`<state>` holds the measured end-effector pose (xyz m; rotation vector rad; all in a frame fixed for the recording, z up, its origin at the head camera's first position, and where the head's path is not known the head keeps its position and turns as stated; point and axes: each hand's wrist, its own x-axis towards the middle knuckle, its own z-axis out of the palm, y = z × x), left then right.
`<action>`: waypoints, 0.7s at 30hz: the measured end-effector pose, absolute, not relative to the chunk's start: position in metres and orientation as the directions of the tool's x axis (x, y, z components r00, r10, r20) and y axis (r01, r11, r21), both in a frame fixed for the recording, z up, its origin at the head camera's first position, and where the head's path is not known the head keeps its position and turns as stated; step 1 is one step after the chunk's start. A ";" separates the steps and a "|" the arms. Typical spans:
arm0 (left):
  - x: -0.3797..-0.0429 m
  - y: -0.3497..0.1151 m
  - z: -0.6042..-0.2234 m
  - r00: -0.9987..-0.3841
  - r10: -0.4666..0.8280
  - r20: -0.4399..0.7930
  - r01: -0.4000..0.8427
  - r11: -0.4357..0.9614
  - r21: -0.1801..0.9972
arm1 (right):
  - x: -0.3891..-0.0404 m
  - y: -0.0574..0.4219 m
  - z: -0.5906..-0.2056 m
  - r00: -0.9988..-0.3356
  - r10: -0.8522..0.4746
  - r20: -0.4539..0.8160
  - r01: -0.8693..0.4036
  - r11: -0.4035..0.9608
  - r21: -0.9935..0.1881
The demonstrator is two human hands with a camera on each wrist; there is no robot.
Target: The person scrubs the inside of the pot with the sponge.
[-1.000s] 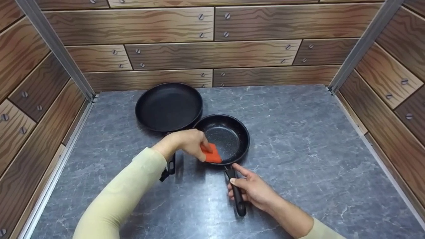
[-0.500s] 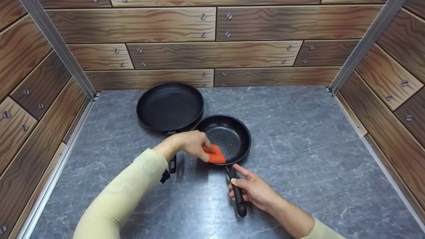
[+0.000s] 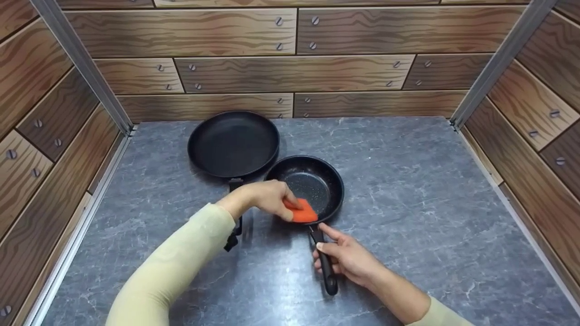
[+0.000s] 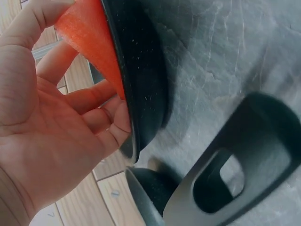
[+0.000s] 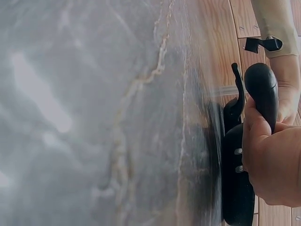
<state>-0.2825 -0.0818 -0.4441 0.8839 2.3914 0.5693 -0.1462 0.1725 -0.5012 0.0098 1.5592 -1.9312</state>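
In the head view, my left hand (image 3: 274,199) pinches an orange cloth (image 3: 304,212) against the near inner wall of a small speckled black frying pan (image 3: 310,183). The left wrist view shows the cloth (image 4: 89,35) between thumb and fingers, with some fingertips at the pan's rim (image 4: 123,80). My right hand (image 3: 351,260) holds this pan's black handle (image 3: 327,271), thumb on top and index finger stretched toward the rim. In the right wrist view, the curled right hand (image 5: 273,160) is seen at the handle (image 5: 263,89).
A larger black frying pan (image 3: 233,145) stands behind and to the left, close against the small one. Its handle (image 3: 235,183) runs toward me, partly under my left forearm. Wood-patterned walls (image 3: 290,74) enclose the grey marbled table (image 3: 421,181) at the back and sides.
My left hand has slid the orange cloth a little to the right along the small pan's near side. The right hand and both pans stay nearly where they were.
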 end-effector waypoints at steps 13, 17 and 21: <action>-0.278 -0.064 -0.455 -0.633 0.716 -0.296 0.431 0.643 0.633 | -0.147 0.172 -0.502 -0.788 -0.473 -0.393 0.472 -0.055 -0.880; -0.278 -0.058 -0.456 -0.633 0.722 -0.279 0.436 0.631 0.641 | -0.147 0.171 -0.502 -0.790 -0.477 -0.385 0.467 -0.061 -0.882; -0.279 -0.053 -0.458 -0.636 0.727 -0.258 0.442 0.617 0.651 | -0.146 0.171 -0.502 -0.791 -0.483 -0.376 0.464 -0.072 -0.883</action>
